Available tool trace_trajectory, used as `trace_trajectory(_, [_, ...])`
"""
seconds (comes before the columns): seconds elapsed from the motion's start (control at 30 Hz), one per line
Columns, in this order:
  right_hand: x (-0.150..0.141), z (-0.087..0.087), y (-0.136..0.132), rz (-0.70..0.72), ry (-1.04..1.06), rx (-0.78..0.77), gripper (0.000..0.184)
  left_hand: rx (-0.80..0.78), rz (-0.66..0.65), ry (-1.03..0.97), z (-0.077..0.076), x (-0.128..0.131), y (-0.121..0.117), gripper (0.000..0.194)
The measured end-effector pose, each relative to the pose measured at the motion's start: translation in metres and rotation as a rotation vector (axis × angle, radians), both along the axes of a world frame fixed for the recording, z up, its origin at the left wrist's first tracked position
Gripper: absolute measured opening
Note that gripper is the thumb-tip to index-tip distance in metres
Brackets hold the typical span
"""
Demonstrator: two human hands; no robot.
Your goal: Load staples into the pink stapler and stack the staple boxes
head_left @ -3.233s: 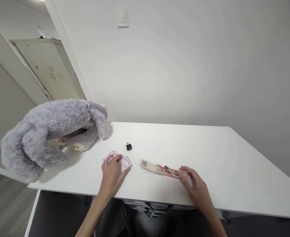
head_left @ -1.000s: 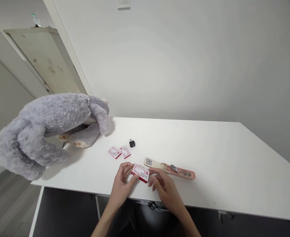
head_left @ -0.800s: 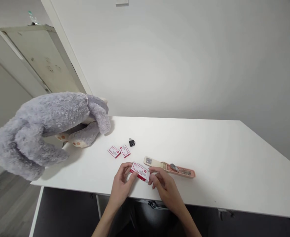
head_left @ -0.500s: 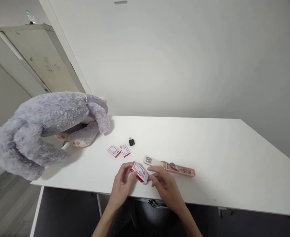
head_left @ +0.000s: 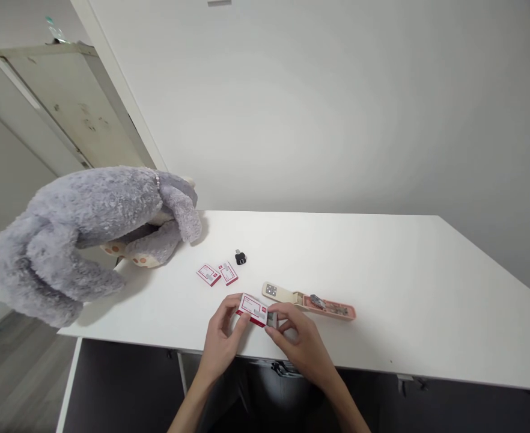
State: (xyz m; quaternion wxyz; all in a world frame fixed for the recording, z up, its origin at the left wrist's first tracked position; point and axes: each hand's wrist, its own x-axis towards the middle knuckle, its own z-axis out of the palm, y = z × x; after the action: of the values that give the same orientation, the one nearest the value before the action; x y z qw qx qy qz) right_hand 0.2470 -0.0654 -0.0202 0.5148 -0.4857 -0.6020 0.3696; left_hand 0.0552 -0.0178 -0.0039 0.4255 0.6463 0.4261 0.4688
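Observation:
Between my hands is a small red-and-white cardboard box (head_left: 252,308) that looks like a staple box. My left hand (head_left: 223,328) grips its left end, thumb on the near edge and fingers behind. At the right end, a grey inner tray (head_left: 271,319) sticks out of the sleeve. My right hand (head_left: 297,334) pinches that tray between thumb and fingers. Just beyond my right hand lies an opened stapler (head_left: 310,300), cream at one end and pink at the other, with metal parts showing. The tray's contents are too small to make out.
Two similar red-and-white boxes (head_left: 208,274) lie at the left on the white table (head_left: 382,270). Beside them is a small black staple remover-like object (head_left: 240,258). A large grey plush toy (head_left: 98,204) slumps over the table's left end. A wall rises behind.
My right hand has closed on the box's right end, where the grey inner tray now shows outside the sleeve. The box has turned slightly flatter in my left hand.

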Motion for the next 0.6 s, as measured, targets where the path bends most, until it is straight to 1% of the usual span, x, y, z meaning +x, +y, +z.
trace_trajectory(0.07, [0.000, -0.002, 0.001, -0.001, 0.007, 0.034, 0.021, 0.010, -0.003, -0.016, 0.001, 0.000, -0.001, 0.022])
trace_trajectory(0.17, [0.000, -0.005, 0.002, -0.043, 0.031, 0.051, 0.014, 0.015, 0.015, -0.024, 0.000, 0.000, -0.002, 0.022])
trace_trajectory(0.27, [-0.001, -0.008, 0.003, -0.092, 0.058, 0.027, 0.019, 0.012, 0.030, -0.026, -0.004, -0.001, -0.003, 0.024])
trace_trajectory(0.4, [-0.002, -0.010, 0.003, -0.109, 0.033, 0.018, 0.020, 0.028, 0.021, -0.031, -0.008, -0.002, -0.005, 0.022])
trace_trajectory(0.6, [-0.003, -0.014, 0.003, -0.116, -0.055, 0.067, 0.018, 0.083, -0.059, 0.006, -0.009, -0.004, -0.010, 0.015])
